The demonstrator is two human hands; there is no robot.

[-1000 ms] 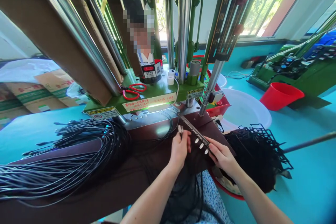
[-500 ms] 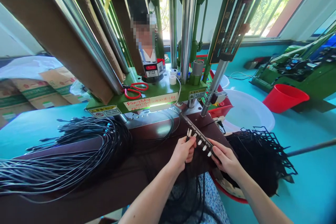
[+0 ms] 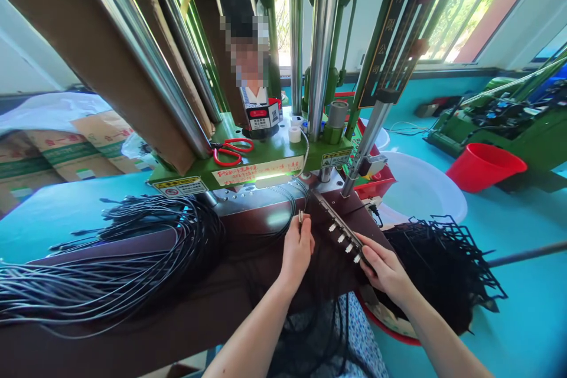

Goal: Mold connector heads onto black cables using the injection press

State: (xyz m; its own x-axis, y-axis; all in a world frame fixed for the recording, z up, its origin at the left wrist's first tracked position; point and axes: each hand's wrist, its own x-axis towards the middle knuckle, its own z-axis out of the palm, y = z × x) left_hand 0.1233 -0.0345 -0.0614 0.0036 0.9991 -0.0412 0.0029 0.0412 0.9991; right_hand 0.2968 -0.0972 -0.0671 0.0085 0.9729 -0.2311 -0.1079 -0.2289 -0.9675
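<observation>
My right hand (image 3: pixel 384 264) grips the near end of a narrow dark metal bar (image 3: pixel 328 209), which slants away toward the press. Several small pale cable connectors (image 3: pixel 349 247) stick out along the bar's left side, close to my fingers. Left of the bar, my left hand (image 3: pixel 298 248) is closed, with a small metal-tipped cable connector (image 3: pixel 301 217) pinched between thumb and finger. Its fingers hide most of what they hold. Black cables (image 3: pixel 343 331) hang below the bar over my lap.
A green press (image 3: pixel 261 162) with steel columns stands ahead, red-handled scissors (image 3: pixel 233 152) on its plate. Bundled black cables (image 3: pixel 177 248) lie on the brown table at left. A basin of black scrap frames (image 3: pixel 436 271) is at right. Another person (image 3: pixel 248 62) is behind the press.
My left hand has moved left and slightly up, away from the bar, with a connector in its fingers. My right hand still holds the bar in nearly the same place.
</observation>
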